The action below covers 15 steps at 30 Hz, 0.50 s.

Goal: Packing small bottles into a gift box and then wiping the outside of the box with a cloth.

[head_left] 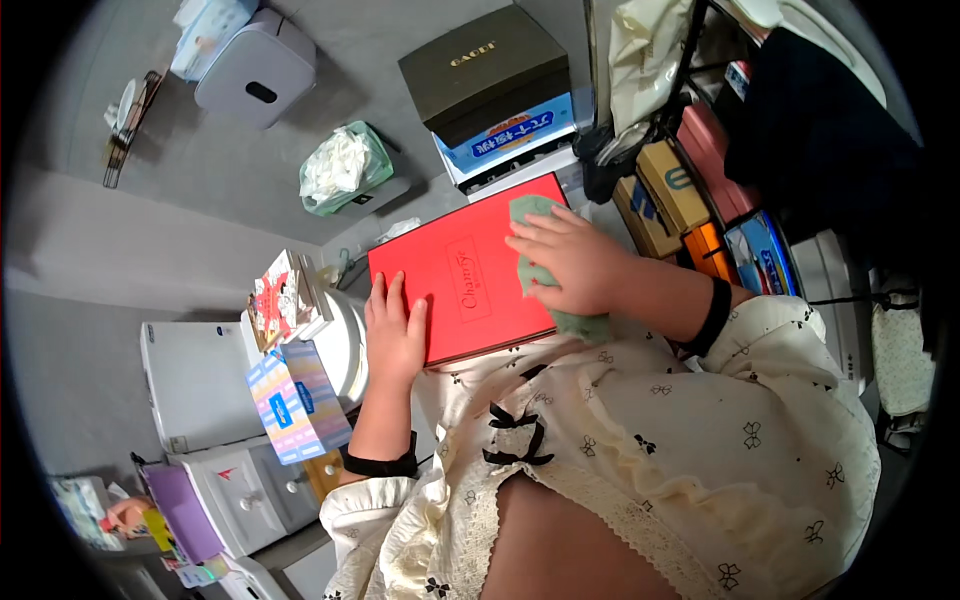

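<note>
A flat red box with a dark edge and printed lettering lies before me, close to my patterned dress. Flat on its left edge rests my left hand, fingers a little spread and holding nothing. My right hand presses a green cloth against the right part of the box. The cloth runs out from under the fingers at both ends, its lower end hanging past the box's near right corner. What lies beneath the box is mostly hidden.
Beyond the box stand a dark shoebox on a blue carton, and a bin with a green liner. Books and a pastel tissue box are at the left. Cartons fill a rack at the right.
</note>
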Motion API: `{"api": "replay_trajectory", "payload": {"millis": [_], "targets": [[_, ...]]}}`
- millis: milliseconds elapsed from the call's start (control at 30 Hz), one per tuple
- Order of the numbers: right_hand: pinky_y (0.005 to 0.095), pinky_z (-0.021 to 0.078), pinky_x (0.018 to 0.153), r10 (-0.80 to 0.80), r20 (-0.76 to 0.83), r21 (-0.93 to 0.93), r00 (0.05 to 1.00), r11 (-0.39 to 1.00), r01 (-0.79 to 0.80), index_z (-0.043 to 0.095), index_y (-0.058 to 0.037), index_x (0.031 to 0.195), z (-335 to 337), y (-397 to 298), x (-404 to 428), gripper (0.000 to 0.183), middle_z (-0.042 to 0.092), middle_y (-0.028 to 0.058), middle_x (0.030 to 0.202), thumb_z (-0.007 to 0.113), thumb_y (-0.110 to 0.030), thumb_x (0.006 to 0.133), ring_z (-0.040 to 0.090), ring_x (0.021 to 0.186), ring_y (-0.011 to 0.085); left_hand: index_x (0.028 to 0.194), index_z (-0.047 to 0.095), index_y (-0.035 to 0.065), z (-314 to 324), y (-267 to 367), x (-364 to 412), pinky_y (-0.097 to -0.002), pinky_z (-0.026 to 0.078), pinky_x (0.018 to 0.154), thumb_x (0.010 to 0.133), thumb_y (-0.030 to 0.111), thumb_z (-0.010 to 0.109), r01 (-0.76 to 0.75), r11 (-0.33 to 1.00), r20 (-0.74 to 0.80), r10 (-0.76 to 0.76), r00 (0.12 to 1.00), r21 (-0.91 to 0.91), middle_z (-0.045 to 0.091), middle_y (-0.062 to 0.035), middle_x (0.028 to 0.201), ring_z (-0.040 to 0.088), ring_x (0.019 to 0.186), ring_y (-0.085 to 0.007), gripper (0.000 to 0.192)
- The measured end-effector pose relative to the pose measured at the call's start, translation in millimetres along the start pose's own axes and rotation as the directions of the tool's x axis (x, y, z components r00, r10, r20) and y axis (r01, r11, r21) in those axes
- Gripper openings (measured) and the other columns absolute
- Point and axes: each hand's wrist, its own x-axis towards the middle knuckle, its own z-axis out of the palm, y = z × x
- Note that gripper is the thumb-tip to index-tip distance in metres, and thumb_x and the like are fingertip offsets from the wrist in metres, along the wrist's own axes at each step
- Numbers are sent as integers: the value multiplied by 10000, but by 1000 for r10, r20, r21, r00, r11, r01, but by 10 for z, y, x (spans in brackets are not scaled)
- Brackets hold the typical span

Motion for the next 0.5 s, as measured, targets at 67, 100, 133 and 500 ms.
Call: {"api": "replay_trajectory", "payload": {"millis": [67, 100, 133, 500], "targets": [[498, 213, 1129, -57, 35, 150, 998, 987, 51, 535, -39, 1291, -68, 9, -122, 559, 505, 143, 1365, 609, -299, 800, 423, 1306, 295, 1395, 410, 60, 30, -86, 48, -416, 273, 1112, 944, 347, 474, 8, 988, -9, -9, 1000, -157, 268, -218, 1498, 294, 1361, -385, 538], [498, 213, 1129, -40, 23, 161, 999, 986, 36, 535, -39, 1291, -101, 30, -187, 559, 505, 143, 1365, 609, -299, 800, 423, 1306, 295, 1400, 404, 56, 65, -140, 78, -406, 256, 1121, 953, 335, 463, 21, 946, -25, -30, 999, -322, 252, -216, 1505, 273, 1378, -379, 531], [498, 211, 1131, -59, 32, 234, 998, 971, 50, 543, -47, 1286, -136, 48, -237, 547, 519, 129, 1354, 605, -285, 797, 431, 1300, 282, 1418, 365, 31, 106, -212, 95, -388, 229, 1129, 967, 320, 444, 21, 927, -87, -58, 995, -375, 228, -222, 1513, 241, 1401, -358, 541], [439, 176, 1150, 225, -212, 639, 951, 768, -39, 343, 32, 1413, -19, 90, -493, 660, 303, 222, 1492, 562, -195, 833, 245, 1410, 350, 1259, 472, -24, 259, -274, 290, -378, 453, 915, 977, 410, 438, 379, 814, 80, -385, 919, -440, 617, -225, 1158, 603, 1073, -325, 519]]}}
